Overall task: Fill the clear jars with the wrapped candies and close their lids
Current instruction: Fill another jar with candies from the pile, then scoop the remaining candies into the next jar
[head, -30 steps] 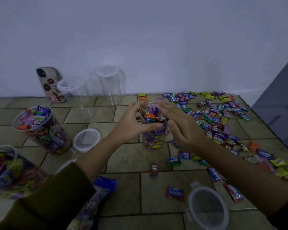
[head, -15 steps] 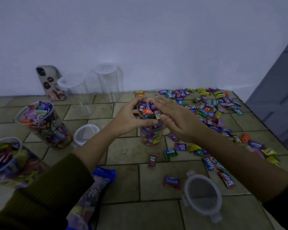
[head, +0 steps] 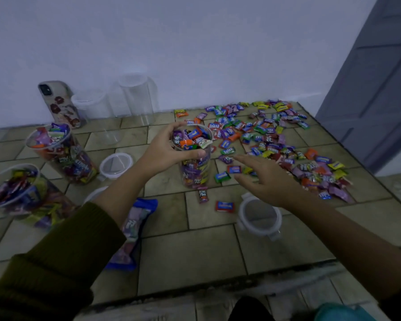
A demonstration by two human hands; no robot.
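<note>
We have the clear round plastic jar [head: 196, 172], packed to the rim with wrapped candies, standing near the middle of the tan tiled surface [head: 195, 251], somewhat toward its far edge by the wall. Our left hand [head: 167, 151] wraps its upper wall just under the rim, thumb across the front. Our right hand [head: 266, 179] holds nothing; it hovers flat, fingers straight, over the loose wrapped candies [head: 276, 140] that spread toward the right edge. The clear round clip lid [head: 259, 218] lies just on the near side of that hand.

We judge the full jar fairly weighty, with a smooth, thin wall that could slip or flex, so we would grasp it at mid-height. The candies look light and slick, and any that stand proud need pressing down. The lid seems stiff, so we would take it by its rim.
</note>
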